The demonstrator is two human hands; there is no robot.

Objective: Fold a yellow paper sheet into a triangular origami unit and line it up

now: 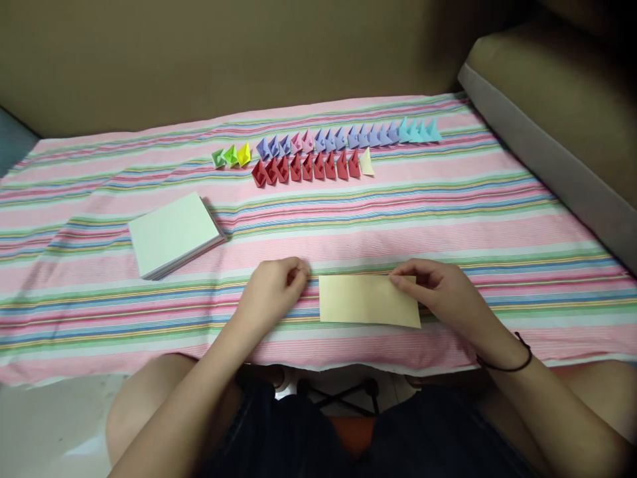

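Observation:
A pale yellow rectangular sheet of paper [365,302] lies in front of me on the striped cloth. At its upper right corner, my right hand [432,285] pinches the paper between thumb and fingers. My left hand [279,285] rests just left of the sheet, apart from it, fingers curled together; whether anything is inside them is hidden. Farther back stand small folded paper boats in two rows: red boats [307,167] in the nearer one, with a cream folded piece [367,162] at its right end, and purple, pink and light blue boats [363,137] behind.
A stack of pale paper [174,236] sits at the left on the striped cloth [448,219]. Green and yellow boats [231,156] stand left of the rows. A padded armrest [557,133] bounds the right side, and a brown backrest [223,60] rises behind.

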